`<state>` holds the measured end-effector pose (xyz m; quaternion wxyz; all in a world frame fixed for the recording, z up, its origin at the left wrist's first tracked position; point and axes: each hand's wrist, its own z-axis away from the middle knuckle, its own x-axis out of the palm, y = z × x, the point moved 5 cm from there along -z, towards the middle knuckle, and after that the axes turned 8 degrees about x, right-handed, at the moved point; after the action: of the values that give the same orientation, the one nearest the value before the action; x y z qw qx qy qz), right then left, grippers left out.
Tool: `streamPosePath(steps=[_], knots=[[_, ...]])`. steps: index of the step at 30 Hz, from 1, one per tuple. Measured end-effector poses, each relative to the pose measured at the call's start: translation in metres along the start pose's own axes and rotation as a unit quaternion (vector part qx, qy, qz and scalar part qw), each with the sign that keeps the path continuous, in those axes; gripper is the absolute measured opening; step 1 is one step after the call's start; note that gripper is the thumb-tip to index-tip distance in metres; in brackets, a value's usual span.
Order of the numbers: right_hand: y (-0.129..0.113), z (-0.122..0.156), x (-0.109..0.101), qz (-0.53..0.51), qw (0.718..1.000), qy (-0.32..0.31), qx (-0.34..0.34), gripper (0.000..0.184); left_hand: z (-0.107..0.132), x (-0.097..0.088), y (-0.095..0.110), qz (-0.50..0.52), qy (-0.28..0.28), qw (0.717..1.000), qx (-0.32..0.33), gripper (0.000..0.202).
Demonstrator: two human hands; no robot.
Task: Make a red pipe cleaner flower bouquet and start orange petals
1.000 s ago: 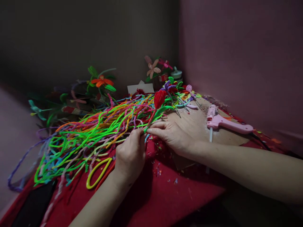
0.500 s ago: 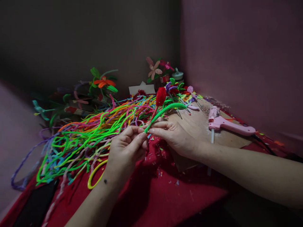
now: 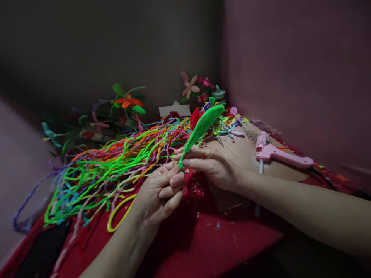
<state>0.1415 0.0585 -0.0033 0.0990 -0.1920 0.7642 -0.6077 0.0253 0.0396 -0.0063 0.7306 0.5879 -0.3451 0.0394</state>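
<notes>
Green, fuzzy and long, a pipe-cleaner leaf (image 3: 205, 124) leans up and to the right in the middle of the frame. A red pipe-cleaner flower (image 3: 195, 117) peeks out just behind it. The left hand (image 3: 162, 193) comes from the bottom, and its grip is pinched on the low end of the green stem (image 3: 181, 166). The right hand (image 3: 220, 164) comes from the right side, and its grip is closed on the same stem a bit higher up. The fingers are very close; I cannot tell if they touch.

A big messy heap of pipe cleaners (image 3: 136, 144) in lots of colours fills the left and middle. A yellow loop (image 3: 109, 222) is near the left wrist. On the right, a pink glue gun (image 3: 285, 156) lies on some cardboard (image 3: 232, 148). The counter (image 3: 220, 247) is red, with tiny scraps on it. At the upper middle, a pale pink flower (image 3: 190, 87) stands close to a jar (image 3: 218, 94) with a lid. An orange flower (image 3: 129, 102) is farther left.
</notes>
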Motion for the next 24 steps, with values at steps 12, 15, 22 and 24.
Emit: streamPosePath(steps=[12, 15, 22, 24], knots=[[-0.007, 0.002, -0.002, 0.105, 0.992, 0.063, 0.013, 0.017, 0.012, -0.002, 0.013, -0.595, 0.127, 0.738, 0.293, 0.008], [-0.009, 0.003, -0.002, 0.119, 0.99, 0.069, 0.009, 0.016, 0.015, 0.0, 0.012, -0.672, 0.118, 0.652, 0.331, 0.01], [-0.003, -0.002, 0.001, 0.031, 0.997, 0.046, 0.052, 0.012, 0.009, -0.002, 0.017, -0.523, 0.121, 0.808, 0.244, 0.01], [0.0, -0.003, 0.002, -0.022, 0.997, 0.036, 0.059, 0.012, 0.008, -0.004, 0.015, -0.455, 0.12, 0.858, 0.207, 0.008]])
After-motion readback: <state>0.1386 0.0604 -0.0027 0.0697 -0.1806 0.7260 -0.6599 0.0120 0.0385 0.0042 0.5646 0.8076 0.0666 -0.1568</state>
